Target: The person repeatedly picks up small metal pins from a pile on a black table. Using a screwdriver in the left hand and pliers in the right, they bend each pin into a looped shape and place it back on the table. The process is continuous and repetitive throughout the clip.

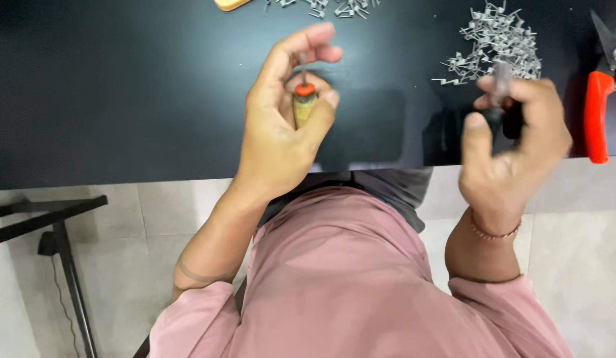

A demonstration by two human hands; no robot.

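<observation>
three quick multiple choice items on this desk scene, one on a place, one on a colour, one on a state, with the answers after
1. Where does the big heap of small metal clips lie?
A. on the black table, just beyond the right hand
B. on the tiled floor
C. on the person's lap

2. What colour is the collar on the small cylinder in the left hand?
A. blue
B. orange
C. white

3. What state is the right hand in?
A. flat and empty on the table
B. closed round a dark-handled tool
C. out of view

Answers:
1 A, the heap sits on the table top past the right hand.
2 B, an orange ring tops the yellowish cylinder.
3 B, the fingers wrap the tool, though it is blurred.
</observation>
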